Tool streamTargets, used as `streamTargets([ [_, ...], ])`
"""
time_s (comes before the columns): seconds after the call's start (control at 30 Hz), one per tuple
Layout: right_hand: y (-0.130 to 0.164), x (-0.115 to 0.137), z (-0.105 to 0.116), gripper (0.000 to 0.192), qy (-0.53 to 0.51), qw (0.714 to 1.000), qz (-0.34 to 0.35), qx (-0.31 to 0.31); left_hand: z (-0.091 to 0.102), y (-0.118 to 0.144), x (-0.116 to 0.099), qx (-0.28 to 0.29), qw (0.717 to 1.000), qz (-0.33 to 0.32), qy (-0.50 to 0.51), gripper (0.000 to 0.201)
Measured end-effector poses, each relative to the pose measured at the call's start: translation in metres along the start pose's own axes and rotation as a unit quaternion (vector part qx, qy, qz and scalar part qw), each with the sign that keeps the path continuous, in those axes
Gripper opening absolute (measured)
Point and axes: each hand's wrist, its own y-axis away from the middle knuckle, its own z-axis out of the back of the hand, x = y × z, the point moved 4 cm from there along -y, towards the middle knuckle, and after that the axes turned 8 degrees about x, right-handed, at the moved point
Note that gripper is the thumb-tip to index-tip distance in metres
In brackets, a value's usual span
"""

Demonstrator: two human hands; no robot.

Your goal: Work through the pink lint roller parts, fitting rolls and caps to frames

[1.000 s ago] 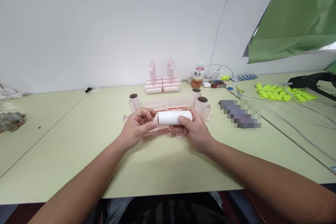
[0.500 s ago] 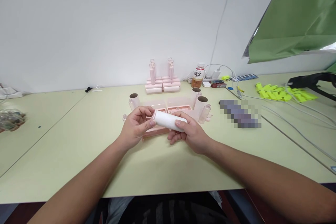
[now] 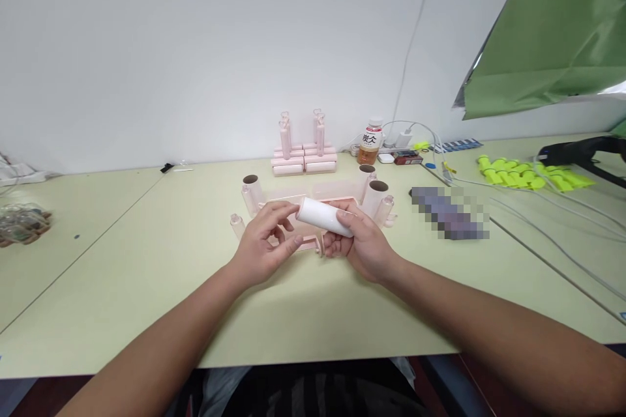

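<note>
A white lint roller roll with a pinkish left end is held tilted above the table. My right hand grips its right part, thumb on top and fingers curled beneath. Beside the left end, my left hand has its thumb and fingers apart, the fingertips close to the rim; whether they touch it is unclear. Below lie open pink cases, partly hidden by both hands. Rolls with brown cardboard cores stand around them, one at left and one at right. Short pink handles are near these.
Closed pink cases with upright pink handles stand against the wall. To their right are a labelled bottle, chargers and white cables. Yellow-green pieces and a blurred-out object lie at right. A transparent bundle sits far left.
My left thumb and fingers have come off the roll's left end and spread apart. The roll has shifted slightly right and up in my right hand.
</note>
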Motion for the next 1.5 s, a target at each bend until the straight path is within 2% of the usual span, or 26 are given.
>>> streamTargets([
  [0.1, 0.0, 0.004, 0.001, 0.04, -0.01, 1.0, 0.005, 0.0, 0.007, 0.0, 0.001, -0.01, 0.999, 0.006, -0.048, 0.038],
  [0.17, -0.001, 0.007, 0.003, 0.043, -0.015, 1.0, 0.017, -0.005, 0.008, 0.0, 0.001, 0.031, 0.991, 0.037, -0.122, 0.036],
  [0.23, -0.001, 0.01, 0.005, 0.046, -0.014, 0.999, 0.031, -0.008, 0.005, -0.001, 0.001, 0.107, 0.965, 0.068, -0.228, 0.032],
  [0.33, -0.002, 0.012, 0.006, 0.048, -0.01, 0.999, 0.042, -0.003, -0.002, 0.0, 0.001, 0.196, 0.906, 0.103, -0.36, 0.024],
  [0.43, -0.001, 0.01, 0.006, 0.049, -0.011, 0.999, 0.041, 0.001, -0.008, 0.003, 0.001, 0.241, 0.866, 0.132, -0.417, 0.02],
  [0.5, -0.001, 0.01, 0.005, 0.048, -0.014, 0.999, 0.038, 0.004, -0.01, 0.005, 0.001, 0.256, 0.86, 0.148, -0.415, 0.015],
  [0.67, -0.001, 0.01, 0.002, 0.05, -0.02, 0.999, 0.034, 0.016, -0.005, 0.009, 0.005, 0.283, 0.87, 0.215, -0.342, 0.014],
  [0.83, 0.0, 0.009, 0.002, 0.05, -0.038, 0.999, 0.013, 0.036, -0.001, 0.012, 0.006, 0.301, 0.889, 0.283, -0.196, 0.008],
  [0.93, -0.001, 0.008, 0.002, 0.047, -0.064, 0.997, 0.008, 0.042, 0.001, 0.01, 0.006, 0.258, 0.915, 0.3, -0.078, 0.004],
  [1.07, -0.002, 0.007, 0.001, 0.042, -0.069, 0.996, 0.015, 0.047, 0.003, 0.003, 0.006, 0.182, 0.929, 0.316, 0.059, 0.019],
  [1.17, -0.003, 0.005, 0.002, 0.039, -0.029, 0.999, 0.021, 0.032, 0.001, -0.001, 0.008, 0.108, 0.93, 0.308, 0.17, 0.02],
  [1.27, -0.002, 0.0, 0.003, 0.042, 0.03, 0.999, 0.011, 0.022, -0.004, -0.001, 0.013, 0.043, 0.918, 0.299, 0.258, 0.029],
  [1.4, 0.001, -0.007, -0.002, 0.048, 0.079, 0.996, 0.002, 0.035, -0.015, 0.002, 0.015, 0.036, 0.914, 0.293, 0.28, 0.035],
  [1.5, 0.002, -0.011, -0.005, 0.054, 0.086, 0.995, -0.011, 0.038, -0.021, 0.003, 0.008, 0.044, 0.906, 0.325, 0.267, 0.03],
])
